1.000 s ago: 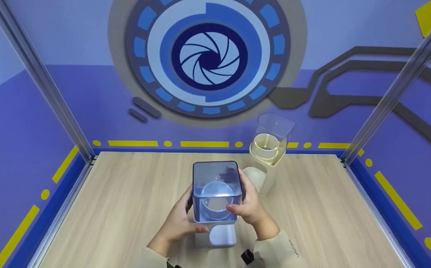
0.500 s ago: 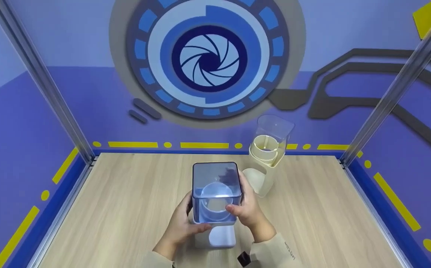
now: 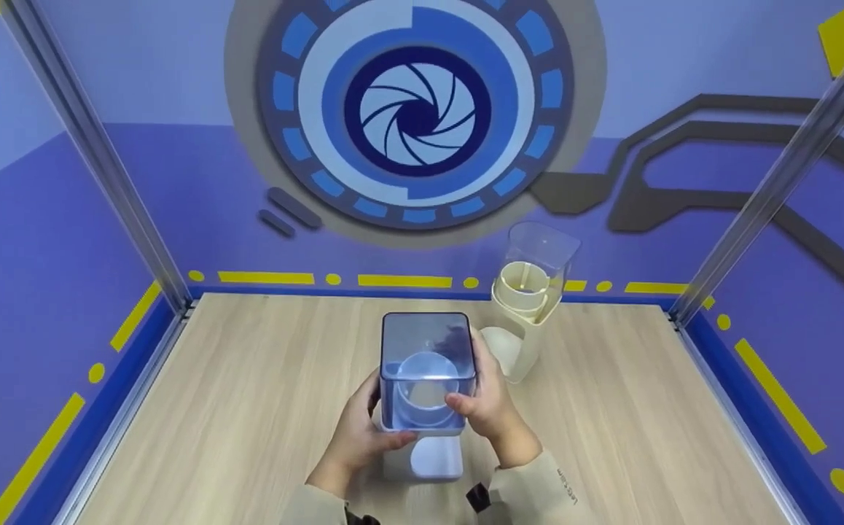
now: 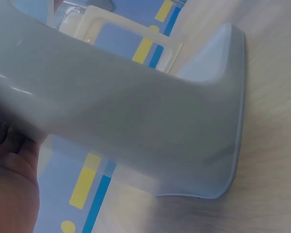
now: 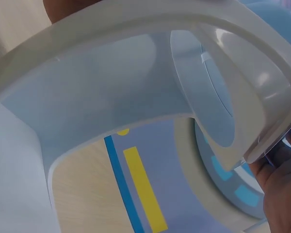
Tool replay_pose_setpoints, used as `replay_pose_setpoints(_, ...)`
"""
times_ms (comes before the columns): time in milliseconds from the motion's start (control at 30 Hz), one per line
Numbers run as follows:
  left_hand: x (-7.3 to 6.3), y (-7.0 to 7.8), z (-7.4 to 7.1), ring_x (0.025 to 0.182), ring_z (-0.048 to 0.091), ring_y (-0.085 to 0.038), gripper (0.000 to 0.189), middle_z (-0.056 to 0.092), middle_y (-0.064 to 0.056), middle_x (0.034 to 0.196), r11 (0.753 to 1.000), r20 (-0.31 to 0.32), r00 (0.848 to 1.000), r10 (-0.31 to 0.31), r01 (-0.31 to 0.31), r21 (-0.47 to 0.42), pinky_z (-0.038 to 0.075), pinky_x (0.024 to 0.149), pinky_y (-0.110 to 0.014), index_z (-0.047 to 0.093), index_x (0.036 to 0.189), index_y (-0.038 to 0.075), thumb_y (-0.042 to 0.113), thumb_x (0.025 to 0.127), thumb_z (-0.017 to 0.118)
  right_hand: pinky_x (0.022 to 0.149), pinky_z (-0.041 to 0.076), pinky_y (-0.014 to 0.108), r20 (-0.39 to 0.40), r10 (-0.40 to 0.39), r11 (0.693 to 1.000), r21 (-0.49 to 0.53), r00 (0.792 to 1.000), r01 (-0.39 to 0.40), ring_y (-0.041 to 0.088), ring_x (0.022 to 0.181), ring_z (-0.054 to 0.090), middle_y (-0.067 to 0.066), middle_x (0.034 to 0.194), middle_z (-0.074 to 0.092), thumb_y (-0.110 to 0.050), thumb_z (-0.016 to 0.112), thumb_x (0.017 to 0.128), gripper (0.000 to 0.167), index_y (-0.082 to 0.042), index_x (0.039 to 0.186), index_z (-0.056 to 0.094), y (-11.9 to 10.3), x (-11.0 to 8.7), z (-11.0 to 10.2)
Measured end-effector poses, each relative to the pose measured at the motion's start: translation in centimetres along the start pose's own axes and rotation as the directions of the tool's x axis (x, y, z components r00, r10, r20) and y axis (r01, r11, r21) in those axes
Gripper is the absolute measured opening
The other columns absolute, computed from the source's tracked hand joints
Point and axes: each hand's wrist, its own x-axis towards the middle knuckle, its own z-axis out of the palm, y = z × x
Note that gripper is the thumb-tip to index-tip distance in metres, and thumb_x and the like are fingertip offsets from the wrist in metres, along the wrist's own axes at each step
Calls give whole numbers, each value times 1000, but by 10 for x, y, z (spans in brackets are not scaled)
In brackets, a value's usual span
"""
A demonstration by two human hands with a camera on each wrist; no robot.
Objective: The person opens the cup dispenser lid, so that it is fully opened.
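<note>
A pale blue dispenser-like stand [image 3: 426, 335] with a see-through bluish box top, a round ring inside and an open front is in the middle of the head view. My left hand [image 3: 356, 430] grips its left side, thumb across the front below the clear box. On the other side my right hand [image 3: 491, 405] holds the box, thumb on its front face. The stand's smooth back [image 4: 126, 107] fills much of the left wrist view, its base right at the tabletop. In the right wrist view the hollow front [image 5: 102, 82] shows, with right-hand fingers [image 5: 283, 189] at the clear top.
A similar cream stand [image 3: 531, 343] stands behind to the right, its clear cover [image 3: 542, 248] rising near the back wall. The wooden table [image 3: 262, 364] is bounded by printed blue panels and metal posts [image 3: 764, 168].
The head view has shifted slightly. Both hands keep hold of the pale blue stand in nearly the same place; the left forearm has drawn a little inward.
</note>
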Motion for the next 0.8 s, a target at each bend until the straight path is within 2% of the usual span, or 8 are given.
replay_pose_setpoints(100, -3, -1, -2, 149, 60, -14, 119, 69, 5, 158, 1000, -8, 1000, 5, -5, 8, 40, 136, -35, 50, 170, 16, 29, 66, 106, 109, 63, 30, -8, -9, 1000, -21, 1000, 8, 15, 121, 74, 6, 135, 77, -77, 81, 86, 114, 3, 160, 49, 0, -1, 3)
replay_pose_setpoints(200, -2, 1, -2, 148, 62, -13, 117, 70, 9, 155, 1000, -16, 1000, 2, -2, 11, 41, 134, -30, 53, 169, 20, 29, 65, 107, 108, 63, 29, -24, -20, 999, -42, 1000, 19, 14, 120, 73, 4, 134, 77, -81, 78, 86, 117, 5, 160, 50, -3, 1, 4)
replay_pose_setpoints(367, 5, 8, -3, 150, 61, -14, 119, 70, 10, 157, 1000, 6, 1000, 2, -2, 17, 41, 135, -33, 52, 170, 22, 34, 66, 108, 106, 62, 26, -57, -55, 995, -92, 997, 50, 12, 117, 73, 1, 131, 77, -87, 74, 85, 121, 9, 156, 54, -7, 9, 0)
replay_pose_setpoints(467, 7, 10, -5, 150, 61, -14, 119, 70, 7, 158, 1000, 3, 1000, -2, 2, 14, 41, 136, -35, 53, 169, 20, 30, 64, 108, 105, 63, 26, -59, -59, 994, -97, 997, 53, 12, 116, 74, 3, 128, 78, -85, 75, 85, 118, 8, 154, 56, -8, 12, -1)
replay_pose_setpoints(633, 6, 10, -7, 152, 60, -14, 117, 70, 5, 159, 1000, -2, 1000, -23, 23, -5, 39, 136, -32, 55, 167, 18, 23, 63, 108, 105, 64, 28, -42, -45, 996, -85, 998, 42, 14, 115, 75, 6, 127, 79, -80, 78, 87, 110, 6, 153, 58, -8, 13, 0)
replay_pose_setpoints(800, 2, 7, -7, 150, 61, -15, 115, 71, 7, 156, 1000, 14, 1000, -16, 17, -18, 40, 134, -30, 56, 167, 20, 24, 64, 108, 106, 64, 28, -49, -51, 995, -93, 997, 46, 14, 116, 76, 6, 128, 80, -78, 78, 87, 109, 5, 154, 58, -6, 9, 1)
